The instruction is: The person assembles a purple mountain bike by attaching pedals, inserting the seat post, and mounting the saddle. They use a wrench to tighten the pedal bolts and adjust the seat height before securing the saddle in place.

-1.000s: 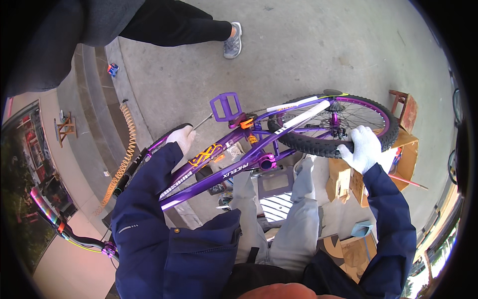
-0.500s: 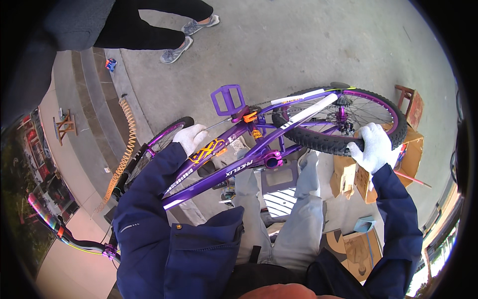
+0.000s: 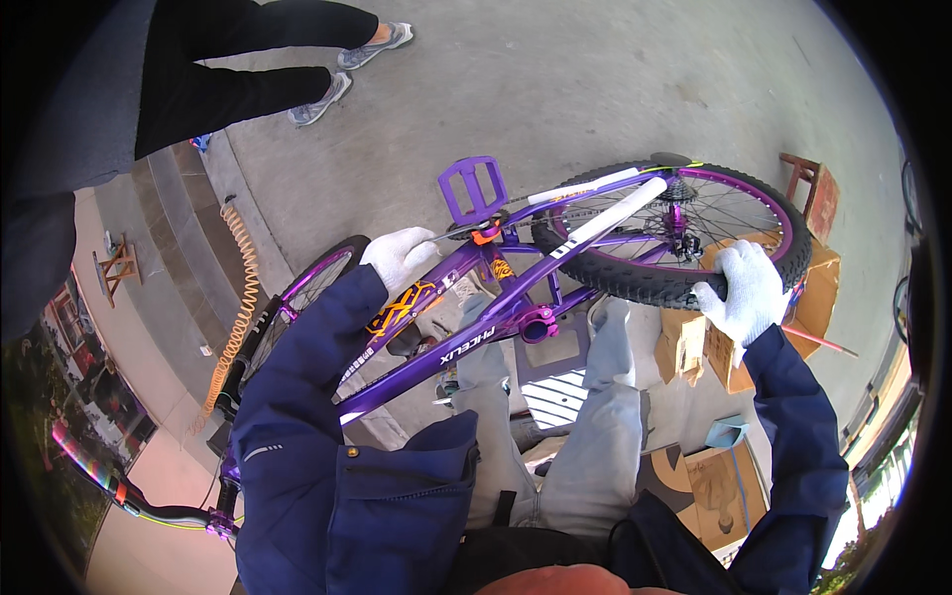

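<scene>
Left fingers [image 3: 420, 250] curled, right fingers [image 3: 732, 260] gripping, arms [image 3: 805, 451] apart

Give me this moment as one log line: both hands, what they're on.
left hand: holding grey rod, near pedal | right hand: gripping rear tyre | frame: purple

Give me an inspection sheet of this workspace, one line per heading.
Surface: grey concrete floor, with steps at left.
Job's things: bicycle frame, purple; purple pedal; rear tyre.
Clutter: open cardboard box near the rear tyre.
Hands: left hand holds a slim metal tool near the pedal; right hand grips the rear tyre.
Cables: coiled tan hose, left.
Surroundings: another person's shoes, upper left; wooden stool, left.
</scene>
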Available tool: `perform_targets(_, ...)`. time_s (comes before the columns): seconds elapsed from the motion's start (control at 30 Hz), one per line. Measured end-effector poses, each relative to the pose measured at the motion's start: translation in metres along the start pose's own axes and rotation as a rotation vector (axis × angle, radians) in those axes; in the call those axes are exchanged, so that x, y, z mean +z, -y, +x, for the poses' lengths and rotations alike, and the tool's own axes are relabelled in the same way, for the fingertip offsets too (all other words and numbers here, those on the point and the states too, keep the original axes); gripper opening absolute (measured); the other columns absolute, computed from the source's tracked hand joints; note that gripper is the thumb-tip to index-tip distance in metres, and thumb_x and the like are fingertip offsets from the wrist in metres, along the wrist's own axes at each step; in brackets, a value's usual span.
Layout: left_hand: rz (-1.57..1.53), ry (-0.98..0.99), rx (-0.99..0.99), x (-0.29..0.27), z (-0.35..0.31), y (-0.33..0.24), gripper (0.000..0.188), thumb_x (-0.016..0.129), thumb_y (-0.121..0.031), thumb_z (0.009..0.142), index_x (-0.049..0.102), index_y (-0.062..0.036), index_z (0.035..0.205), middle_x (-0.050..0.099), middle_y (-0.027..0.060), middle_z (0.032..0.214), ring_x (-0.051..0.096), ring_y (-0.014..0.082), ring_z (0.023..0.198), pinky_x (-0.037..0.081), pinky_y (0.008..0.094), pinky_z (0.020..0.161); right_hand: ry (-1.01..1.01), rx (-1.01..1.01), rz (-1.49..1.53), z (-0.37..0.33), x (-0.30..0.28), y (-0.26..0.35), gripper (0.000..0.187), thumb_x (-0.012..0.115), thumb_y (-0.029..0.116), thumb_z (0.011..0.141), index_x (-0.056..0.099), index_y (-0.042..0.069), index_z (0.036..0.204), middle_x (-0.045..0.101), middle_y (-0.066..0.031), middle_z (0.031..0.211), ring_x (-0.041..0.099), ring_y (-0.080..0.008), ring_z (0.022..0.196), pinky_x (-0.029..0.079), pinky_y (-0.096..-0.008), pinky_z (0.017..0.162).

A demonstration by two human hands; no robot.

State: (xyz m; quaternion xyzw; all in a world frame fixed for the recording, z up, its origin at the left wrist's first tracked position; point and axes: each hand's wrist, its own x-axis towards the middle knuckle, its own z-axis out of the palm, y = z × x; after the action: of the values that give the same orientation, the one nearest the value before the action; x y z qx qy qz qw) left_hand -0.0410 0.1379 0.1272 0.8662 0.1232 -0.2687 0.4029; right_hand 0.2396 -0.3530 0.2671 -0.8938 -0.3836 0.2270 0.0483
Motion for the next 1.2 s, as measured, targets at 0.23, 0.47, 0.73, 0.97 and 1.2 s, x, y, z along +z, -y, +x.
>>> perform_targets(0.23, 0.065, 0.074, 0.082, 0.071, 0.148, -0.001, 0.039, 0.054, -0.042, 0.112, 0.075, -0.0116, 0.121, 0.078, 0.0189, 0.112, 0.073, 0.0426, 0.106, 0.057, 0.0489, 0.092, -0.089, -0.087, 0.044, 0.005, 0.006, -0.008, 0.047, 0.08, 0.049, 0.077, 0.066, 0.007, 0.092, 0.059, -0.0153, 0.088, 0.061, -0.0406, 0.086, 0.051, -0.0498, 0.076)
perform_targets(0.47, 0.333, 0.05, -0.375, 0.109, 0.184, 0.15, 0.047, 0.06, -0.046, 0.105, 0.08, -0.0048, 0.11, 0.078, 0.0259, 0.109, 0.072, 0.047, 0.11, 0.056, 0.055, 0.098, -0.093, -0.095, 0.028, 0.003, 0.015, -0.019, 0.058, 0.082, 0.062, 0.074, 0.07, 0.007, 0.093, 0.062, -0.0146, 0.086, 0.061, -0.0386, 0.083, 0.051, -0.0499, 0.076)
perform_targets(0.73, 0.223, 0.076, -0.354, -0.044, -0.054, 0.127, 0.035, 0.061, -0.033, 0.11, 0.074, -0.0024, 0.122, 0.078, 0.0244, 0.107, 0.076, 0.042, 0.104, 0.058, 0.0474, 0.094, -0.086, -0.104, 0.095, 0.006, 0.012, -0.02, 0.053, 0.082, 0.05, 0.071, 0.065, 0.006, 0.094, 0.062, -0.0155, 0.092, 0.061, -0.0401, 0.085, 0.05, -0.0494, 0.075)
perform_targets(0.97, -0.019, 0.137, -0.057, -0.03, -0.008, -0.007, 0.033, 0.062, -0.027, 0.111, 0.072, -0.0001, 0.127, 0.079, 0.0213, 0.112, 0.077, 0.0362, 0.107, 0.058, 0.0408, 0.097, -0.093, -0.11, 0.1, 0.006, 0.013, -0.02, 0.054, 0.083, 0.051, 0.072, 0.067, 0.006, 0.095, 0.063, -0.0153, 0.092, 0.062, -0.0398, 0.086, 0.051, -0.0493, 0.076)
perform_targets(1.2, 0.354, 0.116, -0.323, 0.111, 0.207, 0.089, 0.048, 0.059, -0.047, 0.104, 0.081, -0.0046, 0.11, 0.077, 0.0255, 0.111, 0.073, 0.0452, 0.111, 0.056, 0.0527, 0.1, -0.062, -0.065, 0.071, 0.003, 0.015, -0.022, 0.059, 0.084, 0.059, 0.071, 0.072, 0.007, 0.095, 0.065, -0.0156, 0.092, 0.064, -0.0386, 0.088, 0.052, -0.0494, 0.078)
